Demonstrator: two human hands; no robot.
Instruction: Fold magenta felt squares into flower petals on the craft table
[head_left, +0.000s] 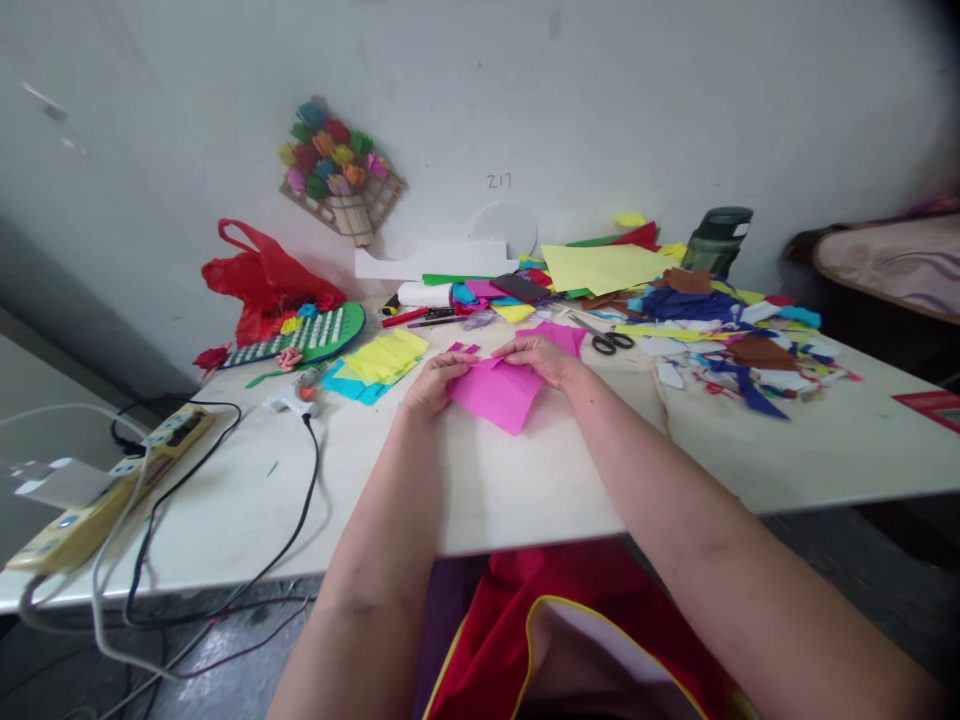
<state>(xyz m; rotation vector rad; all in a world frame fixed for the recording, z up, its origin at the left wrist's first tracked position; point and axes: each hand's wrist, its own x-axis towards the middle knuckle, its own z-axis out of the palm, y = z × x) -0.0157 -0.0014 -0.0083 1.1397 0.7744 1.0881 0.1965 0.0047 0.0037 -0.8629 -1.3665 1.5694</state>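
Note:
A sheet of bright pink paper (501, 397) hangs between my two hands, just above the table's middle. My left hand (441, 380) pinches its upper left corner. The far edge is gripped by my right hand (540, 360), its fingers pressed on the paper and partly hiding it. More pink paper (559, 337) lies behind my right hand. Black-handled scissors (611, 342) rest to the right of it. Left of my left hand, yellow paper pieces (386, 357) overlap blue ones (360, 388).
A power strip (112, 490) with trailing cables and a glue gun (295, 395) occupy the left of the table (525, 500). Paper scraps (750, 340) are heaped at right near a dark bottle (718, 240). A red plastic bag (262, 275) sits at the back left.

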